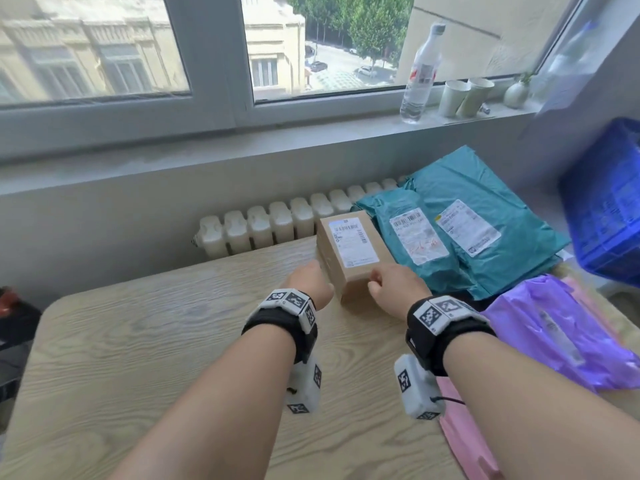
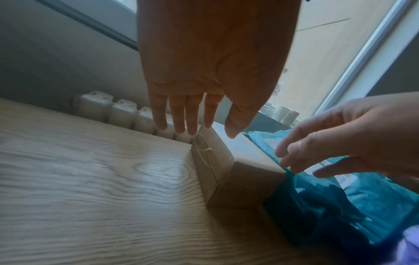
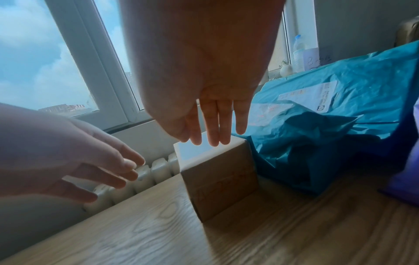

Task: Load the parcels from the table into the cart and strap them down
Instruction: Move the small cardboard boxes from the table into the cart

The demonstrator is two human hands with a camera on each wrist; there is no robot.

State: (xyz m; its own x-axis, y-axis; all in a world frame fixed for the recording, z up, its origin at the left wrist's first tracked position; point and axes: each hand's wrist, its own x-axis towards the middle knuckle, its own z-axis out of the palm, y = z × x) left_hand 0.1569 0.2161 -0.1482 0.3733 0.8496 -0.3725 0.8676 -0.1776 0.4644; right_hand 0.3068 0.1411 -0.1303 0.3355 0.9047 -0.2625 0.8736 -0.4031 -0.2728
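Note:
A brown cardboard box (image 1: 349, 251) with a white label lies on the wooden table (image 1: 156, 341), by the far edge. My left hand (image 1: 310, 282) is at its left side and my right hand (image 1: 388, 282) at its near right corner. In the left wrist view the left hand (image 2: 208, 132) reaches over the box (image 2: 238, 161) with straight fingers, gripping nothing. In the right wrist view the right hand (image 3: 204, 141) hovers just above the box (image 3: 219, 179), fingers straight. Teal mailer bags (image 1: 467, 237) lie right of the box.
A purple mailer (image 1: 554, 327) and a pink one (image 1: 464, 438) lie at the table's right. A blue plastic crate (image 1: 606, 202) stands at the far right. Behind the table are a white radiator (image 1: 263, 226) and a windowsill with a bottle (image 1: 420, 74) and paper cups (image 1: 464, 97).

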